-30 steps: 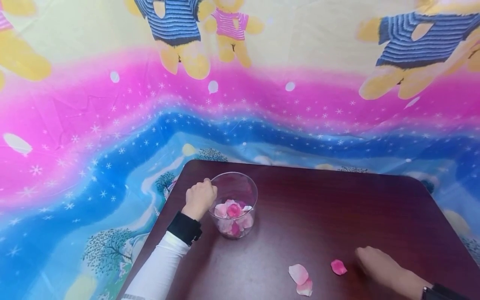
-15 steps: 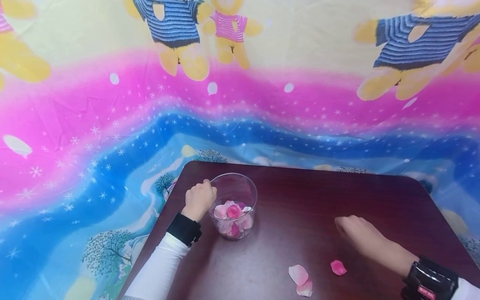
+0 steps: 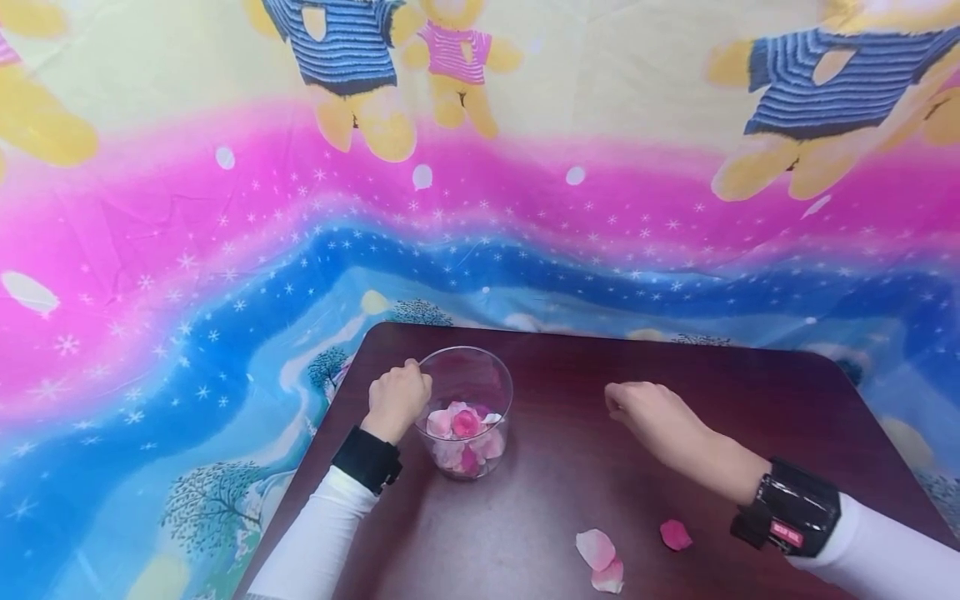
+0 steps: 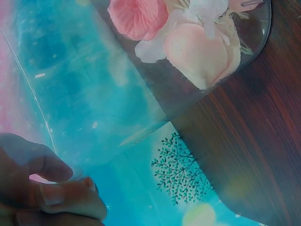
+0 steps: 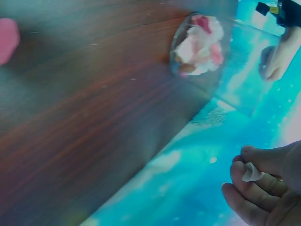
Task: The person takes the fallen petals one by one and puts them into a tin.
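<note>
A clear glass bowl (image 3: 466, 392) with several pink and white petals (image 3: 465, 429) stands at the left of a dark wooden table (image 3: 675, 358). My left hand (image 3: 397, 398) grips the bowl's left rim, fingers curled. My right hand (image 3: 645, 410) hovers right of the bowl, and its fingers (image 5: 254, 188) pinch a small white petal (image 5: 250, 173). The bowl (image 5: 200, 40) shows far off in the right wrist view. In the left wrist view the glass wall (image 4: 141, 94) and petals (image 4: 188, 42) fill the frame above my fingers (image 4: 56, 193).
Three loose petals lie near the table's front edge: two pale ones (image 3: 597, 550) together and a deep pink one (image 3: 675, 534). A bright cartoon-printed cloth (image 3: 225, 250) hangs behind and left of the table. The table's left edge runs just beside the bowl.
My right hand has risen from the front right beside the loose petals and travelled left and back toward the bowl. My left hand and the bowl have stayed put.
</note>
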Available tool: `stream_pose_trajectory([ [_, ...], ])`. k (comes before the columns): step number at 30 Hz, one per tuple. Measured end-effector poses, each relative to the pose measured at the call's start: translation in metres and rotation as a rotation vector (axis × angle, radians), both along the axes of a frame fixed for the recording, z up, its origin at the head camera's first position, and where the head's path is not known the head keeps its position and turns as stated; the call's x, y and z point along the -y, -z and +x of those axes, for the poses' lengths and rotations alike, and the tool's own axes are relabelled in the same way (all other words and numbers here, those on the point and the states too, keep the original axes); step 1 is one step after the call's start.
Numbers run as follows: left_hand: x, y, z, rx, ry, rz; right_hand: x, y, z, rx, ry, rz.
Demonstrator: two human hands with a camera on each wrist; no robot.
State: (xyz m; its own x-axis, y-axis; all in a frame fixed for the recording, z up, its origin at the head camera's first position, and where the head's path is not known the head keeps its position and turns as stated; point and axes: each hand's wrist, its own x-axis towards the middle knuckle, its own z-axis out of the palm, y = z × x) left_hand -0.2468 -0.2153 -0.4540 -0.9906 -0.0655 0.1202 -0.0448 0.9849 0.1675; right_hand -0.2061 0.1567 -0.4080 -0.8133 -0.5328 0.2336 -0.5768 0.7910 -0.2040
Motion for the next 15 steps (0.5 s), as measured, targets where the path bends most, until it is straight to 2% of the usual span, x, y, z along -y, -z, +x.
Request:
stream_pose_trajectory([
  [10,-0.001,-0.002,0.002,0.004,0.005,0.004,0.049,-0.015,-0.012,-0.053,-0.104,-0.052],
  [15,-0.001,-0.002,0.001,0.013,0.001,-0.003,0.073,-0.024,-0.018,-0.062,-0.130,-0.080],
])
